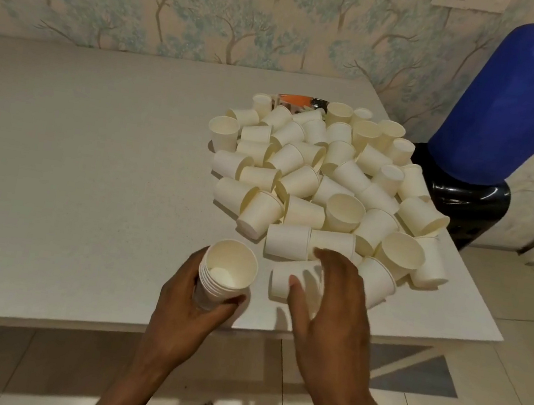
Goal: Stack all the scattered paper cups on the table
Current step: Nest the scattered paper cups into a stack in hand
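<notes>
- Left hand (199, 299), lower centre, grips the nested stack of cups (227, 272), mouth up.
- Right hand (330, 302) spreads loose-fingered over a tipped cup (281, 282).
- Beyond, centre-right: scattered cups (325, 176) heaped on the table (75, 156).

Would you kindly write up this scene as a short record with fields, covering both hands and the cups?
left hand: holds an upright stack of nested cups, mouth up
right hand: spread over a single cup lying on its side; grip unclear
loose cups: a large pile, mostly tipped over, on the right part of the table
nearby: blue water bottle beyond the table's right edge
task state: most cups not yet stacked
</notes>
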`<state>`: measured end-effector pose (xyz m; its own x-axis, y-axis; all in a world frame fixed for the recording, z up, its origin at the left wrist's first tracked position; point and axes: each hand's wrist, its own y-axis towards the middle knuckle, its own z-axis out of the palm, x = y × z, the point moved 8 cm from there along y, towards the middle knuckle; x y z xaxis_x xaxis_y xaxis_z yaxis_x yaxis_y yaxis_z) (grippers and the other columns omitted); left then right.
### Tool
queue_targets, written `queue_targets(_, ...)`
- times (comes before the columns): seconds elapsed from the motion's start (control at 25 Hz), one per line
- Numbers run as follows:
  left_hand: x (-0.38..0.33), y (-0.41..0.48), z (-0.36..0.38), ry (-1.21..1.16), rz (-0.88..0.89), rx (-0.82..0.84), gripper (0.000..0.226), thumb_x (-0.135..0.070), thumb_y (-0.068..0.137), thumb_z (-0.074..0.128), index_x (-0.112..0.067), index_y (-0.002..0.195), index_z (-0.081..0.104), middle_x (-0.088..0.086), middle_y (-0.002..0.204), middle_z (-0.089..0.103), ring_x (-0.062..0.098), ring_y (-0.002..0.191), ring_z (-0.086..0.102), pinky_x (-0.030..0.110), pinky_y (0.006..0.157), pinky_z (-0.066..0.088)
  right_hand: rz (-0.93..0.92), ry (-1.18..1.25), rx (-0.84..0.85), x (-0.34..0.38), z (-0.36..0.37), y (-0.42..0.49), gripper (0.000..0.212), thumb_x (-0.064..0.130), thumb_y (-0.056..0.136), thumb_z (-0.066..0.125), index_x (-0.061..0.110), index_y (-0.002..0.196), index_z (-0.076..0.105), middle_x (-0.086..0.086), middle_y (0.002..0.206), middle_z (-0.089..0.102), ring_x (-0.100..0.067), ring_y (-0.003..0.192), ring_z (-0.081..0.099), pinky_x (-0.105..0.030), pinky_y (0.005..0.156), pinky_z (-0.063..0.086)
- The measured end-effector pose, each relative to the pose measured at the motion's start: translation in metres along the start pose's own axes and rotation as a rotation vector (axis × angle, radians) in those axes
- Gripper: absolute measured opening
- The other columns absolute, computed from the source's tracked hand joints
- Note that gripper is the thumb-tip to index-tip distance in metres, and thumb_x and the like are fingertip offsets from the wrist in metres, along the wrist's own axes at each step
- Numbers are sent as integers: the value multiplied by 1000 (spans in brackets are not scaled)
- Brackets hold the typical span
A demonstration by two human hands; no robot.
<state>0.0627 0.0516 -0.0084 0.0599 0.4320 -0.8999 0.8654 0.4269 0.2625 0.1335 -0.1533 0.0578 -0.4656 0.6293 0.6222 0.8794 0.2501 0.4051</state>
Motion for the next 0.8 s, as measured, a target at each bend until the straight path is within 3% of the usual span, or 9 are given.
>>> queue_targets(0.12, -3, -7, -1, 27, 0, -29, 69, -37, 74, 85, -41, 134, 50, -25, 127, 60, -6, 118, 56, 2, 87, 43, 147, -144, 40, -23, -7, -6, 41, 41, 96, 57, 20, 131, 54, 0, 120, 66, -19, 102, 66, -38, 82, 58)
queue_targets(0.32, -5, -11, 0, 51, -6, -37, 67, -40, 74, 81, -42, 134, 51, -22, 127, 62, -1, 118, 58, 8, 86, 48, 280, -43, 167, -29, 11, 2, 40, 34, 99, 59, 18, 135, 56, -1, 117, 70, -21, 104, 68, -38, 89, 57)
queue_targets(0.44, -4, -10, 0, 50, 0, -36, 67, -37, 74, 83, -41, 134, 52, -20, 126, 63, 1, 117, 59, 7, 86, 48, 285, 91, 140, -24, 10, -1, 36, 29, 97, 62, 20, 132, 61, 1, 106, 71, -19, 98, 68, -42, 90, 57)
queue_targets(0.64, -3, -7, -3, 86, 31, -38, 69, -25, 76, 85, -38, 134, 52, -19, 127, 62, 1, 117, 60, 11, 89, 49, -86, 146, -142, 22, -28, -2, 37, 32, 95, 55, 28, 131, 64, 5, 103, 63, -14, 93, 61, -30, 80, 53)
queue_targets(0.8, -7, -2, 7, 68, 51, -3, 71, -22, 76, 85, -34, 137, 51, -16, 130, 62, 7, 118, 62, 25, 90, 55, -369, -12, -76, 52, -17, -5, 52, 5, 83, 73, 22, 132, 65, 6, 108, 67, -22, 96, 57, -36, 75, 51)
